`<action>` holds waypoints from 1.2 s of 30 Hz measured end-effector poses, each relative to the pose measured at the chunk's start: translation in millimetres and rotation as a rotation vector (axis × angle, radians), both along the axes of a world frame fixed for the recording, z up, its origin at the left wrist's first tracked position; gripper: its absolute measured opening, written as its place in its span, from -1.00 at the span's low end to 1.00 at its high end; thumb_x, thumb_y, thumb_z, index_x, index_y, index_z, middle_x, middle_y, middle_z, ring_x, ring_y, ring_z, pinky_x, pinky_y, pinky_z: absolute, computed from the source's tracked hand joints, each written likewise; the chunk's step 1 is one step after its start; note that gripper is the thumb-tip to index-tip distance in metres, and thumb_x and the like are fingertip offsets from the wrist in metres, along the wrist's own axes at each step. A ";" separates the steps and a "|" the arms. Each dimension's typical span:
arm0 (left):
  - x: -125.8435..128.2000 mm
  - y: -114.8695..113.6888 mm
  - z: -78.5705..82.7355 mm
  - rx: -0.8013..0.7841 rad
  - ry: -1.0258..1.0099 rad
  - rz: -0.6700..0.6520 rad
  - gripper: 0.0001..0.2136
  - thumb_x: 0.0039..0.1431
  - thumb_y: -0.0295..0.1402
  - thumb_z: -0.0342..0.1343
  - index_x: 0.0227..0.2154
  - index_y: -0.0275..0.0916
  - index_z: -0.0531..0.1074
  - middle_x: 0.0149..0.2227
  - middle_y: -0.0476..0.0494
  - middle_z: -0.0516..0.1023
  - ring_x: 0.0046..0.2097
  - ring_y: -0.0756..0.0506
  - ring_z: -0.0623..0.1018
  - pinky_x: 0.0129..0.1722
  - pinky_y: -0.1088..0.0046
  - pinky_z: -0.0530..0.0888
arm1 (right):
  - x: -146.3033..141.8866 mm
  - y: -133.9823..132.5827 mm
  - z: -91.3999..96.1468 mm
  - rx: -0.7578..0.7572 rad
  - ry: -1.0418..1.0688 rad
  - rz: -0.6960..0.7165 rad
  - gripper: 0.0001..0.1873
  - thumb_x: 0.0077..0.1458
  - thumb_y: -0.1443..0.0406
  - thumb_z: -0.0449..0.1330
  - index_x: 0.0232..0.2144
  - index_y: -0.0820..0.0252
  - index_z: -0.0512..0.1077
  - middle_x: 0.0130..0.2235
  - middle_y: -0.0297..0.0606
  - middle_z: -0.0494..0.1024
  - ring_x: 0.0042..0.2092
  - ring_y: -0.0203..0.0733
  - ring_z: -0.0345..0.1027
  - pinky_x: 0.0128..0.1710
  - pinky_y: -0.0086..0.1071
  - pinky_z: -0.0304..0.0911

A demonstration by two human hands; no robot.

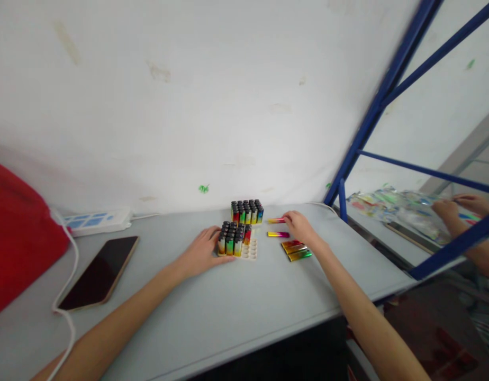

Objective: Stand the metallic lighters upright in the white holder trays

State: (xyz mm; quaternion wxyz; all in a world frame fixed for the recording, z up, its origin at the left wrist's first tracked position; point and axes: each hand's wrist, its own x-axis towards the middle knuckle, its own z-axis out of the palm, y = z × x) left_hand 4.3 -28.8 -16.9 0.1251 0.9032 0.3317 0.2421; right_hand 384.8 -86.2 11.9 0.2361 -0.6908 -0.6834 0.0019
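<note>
Black-topped lighters with shiny coloured bodies stand upright in rows in a white tray, whose right part shows bare round holes. My left hand is curled around the tray's left side, thumb along the front edge. Behind it, a second block of lighters stands against the wall. My right hand pinches the right end of a thin red-and-yellow shiny sleeve at the table. A yellow-and-purple sleeve lies just in front of that. Several more shiny sleeves lie side by side below my right wrist.
A phone lies at the left, near a white cable and a power strip. Something red fills the left edge. A blue metal frame rises at the right; beyond it another person's hands work over plastic bags.
</note>
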 end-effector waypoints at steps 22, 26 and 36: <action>-1.0 -1.0 -2.2 0.010 -0.022 -0.018 -0.17 0.10 0.36 0.25 0.24 -0.18 0.48 0.25 -0.39 0.51 0.28 -0.46 0.49 0.37 -0.06 0.40 | -99.0 -8.0 8.7 -0.041 1.532 0.241 -0.49 -0.20 0.06 0.64 -0.18 0.10 0.70 -0.29 -0.36 0.63 -0.27 -0.26 0.47 -0.05 -0.28 0.48; -0.6 -1.0 -3.2 0.007 -0.023 -0.013 -0.16 0.09 0.36 0.26 0.25 -0.16 0.46 0.26 -0.37 0.50 0.29 -0.45 0.49 0.38 -0.07 0.40 | -101.8 -9.2 0.8 -0.087 1.391 0.281 -0.51 -0.14 0.01 0.60 -0.21 0.17 0.71 -0.24 -0.25 0.69 -0.23 -0.18 0.48 -0.09 -0.24 0.44; -2.0 -0.3 -3.9 0.004 -0.041 -0.021 -0.18 0.09 0.31 0.31 0.26 -0.14 0.46 0.26 -0.35 0.51 0.27 -0.43 0.51 0.38 -0.07 0.40 | -108.3 -15.4 8.6 -0.017 1.317 0.345 -0.40 0.08 -0.28 0.34 -0.19 -0.01 0.35 -0.49 -0.55 0.39 -0.63 -0.39 -0.05 -0.66 -0.45 -0.06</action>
